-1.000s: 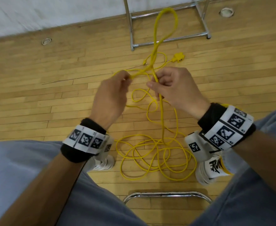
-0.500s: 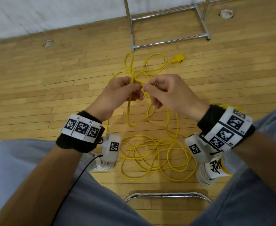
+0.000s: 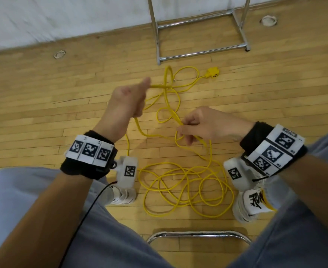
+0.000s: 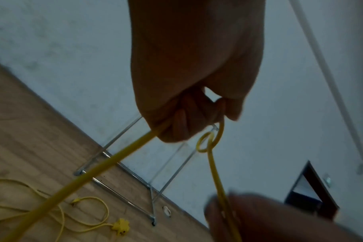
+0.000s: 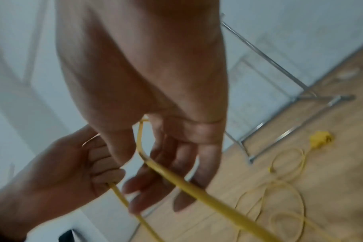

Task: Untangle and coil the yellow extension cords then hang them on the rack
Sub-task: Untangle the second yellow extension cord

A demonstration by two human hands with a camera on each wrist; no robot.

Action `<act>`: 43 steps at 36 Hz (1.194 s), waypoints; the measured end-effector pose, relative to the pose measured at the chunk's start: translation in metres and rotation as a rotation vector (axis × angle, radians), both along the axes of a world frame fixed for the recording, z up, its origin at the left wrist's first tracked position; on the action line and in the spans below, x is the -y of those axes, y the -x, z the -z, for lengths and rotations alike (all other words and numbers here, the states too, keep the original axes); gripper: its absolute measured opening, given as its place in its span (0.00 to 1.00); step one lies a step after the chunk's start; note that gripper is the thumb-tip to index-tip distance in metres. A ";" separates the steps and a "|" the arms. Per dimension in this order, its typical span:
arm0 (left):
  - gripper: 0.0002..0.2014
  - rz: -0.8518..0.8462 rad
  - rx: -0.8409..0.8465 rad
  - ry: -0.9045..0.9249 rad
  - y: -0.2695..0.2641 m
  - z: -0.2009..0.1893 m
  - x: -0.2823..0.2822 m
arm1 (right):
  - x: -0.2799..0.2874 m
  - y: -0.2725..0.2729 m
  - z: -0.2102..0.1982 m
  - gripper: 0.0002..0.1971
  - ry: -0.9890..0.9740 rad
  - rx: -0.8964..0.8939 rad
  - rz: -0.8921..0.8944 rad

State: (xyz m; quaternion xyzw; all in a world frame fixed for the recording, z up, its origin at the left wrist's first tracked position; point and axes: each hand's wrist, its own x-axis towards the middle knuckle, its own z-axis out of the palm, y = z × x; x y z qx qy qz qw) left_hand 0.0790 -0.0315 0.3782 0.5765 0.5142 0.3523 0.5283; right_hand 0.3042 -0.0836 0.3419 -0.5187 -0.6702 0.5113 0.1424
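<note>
Wooden floor (image 3: 43, 117) underfoot, chrome rack (image 3: 198, 53) at twelve o'clock. Yellow extension cord (image 3: 186, 182) heaped at six o'clock between the shoes (plug (image 3: 213, 72) at one o'clock). Left hand (image 3: 126, 101) fisted round one strand; right hand (image 3: 203, 122) pinching another at three o'clock.

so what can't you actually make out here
- Rack: top cut off by the head view's edge, so no hanging bar shows.
- Cord: whether one cord or several, the pile's overlaps hide it.
- Left hand: grip hidden behind its back; left wrist view blurred.
- Right hand: right wrist view blurred.
</note>
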 end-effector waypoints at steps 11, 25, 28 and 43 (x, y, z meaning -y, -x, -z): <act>0.23 0.026 0.228 0.112 -0.006 -0.006 0.005 | -0.014 0.003 0.003 0.11 -0.171 -0.278 0.398; 0.25 -0.308 0.384 0.155 0.033 -0.026 -0.014 | -0.021 -0.003 0.025 0.06 -0.062 -0.233 0.640; 0.26 -0.232 0.337 0.148 0.032 -0.026 -0.013 | -0.012 0.002 0.017 0.10 0.036 -0.250 0.387; 0.36 -0.316 -0.343 -0.202 0.028 -0.002 -0.014 | -0.006 0.011 -0.007 0.09 0.082 -0.646 0.214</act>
